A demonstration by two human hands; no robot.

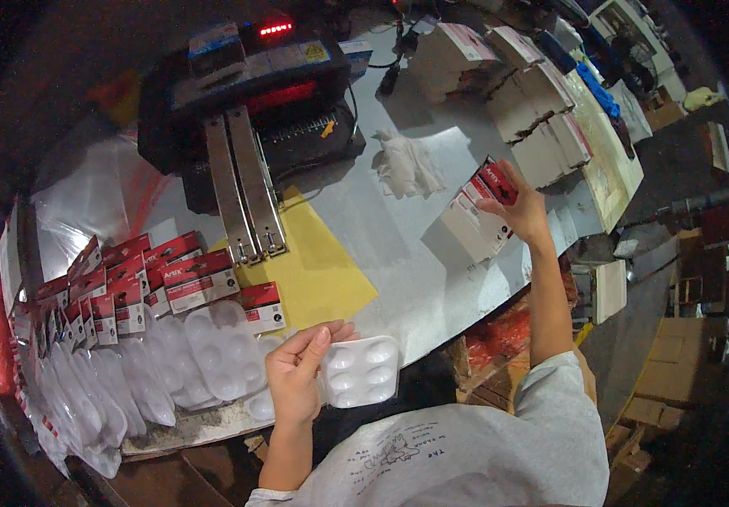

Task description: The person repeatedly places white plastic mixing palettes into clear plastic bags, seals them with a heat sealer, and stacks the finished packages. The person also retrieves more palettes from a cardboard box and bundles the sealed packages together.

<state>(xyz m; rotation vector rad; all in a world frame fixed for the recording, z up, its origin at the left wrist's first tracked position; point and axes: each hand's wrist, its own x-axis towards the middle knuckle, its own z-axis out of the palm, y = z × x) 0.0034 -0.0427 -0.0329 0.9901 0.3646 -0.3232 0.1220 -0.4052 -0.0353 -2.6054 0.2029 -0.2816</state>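
Observation:
My left hand (295, 372) is closed on one end of a white plastic paint palette (363, 372) with rounded wells, near the table's front edge. Thumb and fingers pinch it at its left side. At the right, my right hand (525, 209) bends over a small stack of red and white header cards (472, 228). Its fingers and thumb close on the top red card (494, 181); the fingertips are partly hidden. On the left lie several bagged palettes (217, 351), with red and white header cards (200, 279) at their tops.
A black machine (250, 84) with a red display and two metal bars (242, 186) stands at the back. A yellow sheet (318, 262) lies under the bars. Crumpled clear plastic (407, 165) sits mid-table. Taller card stacks (533, 101) fill the back right.

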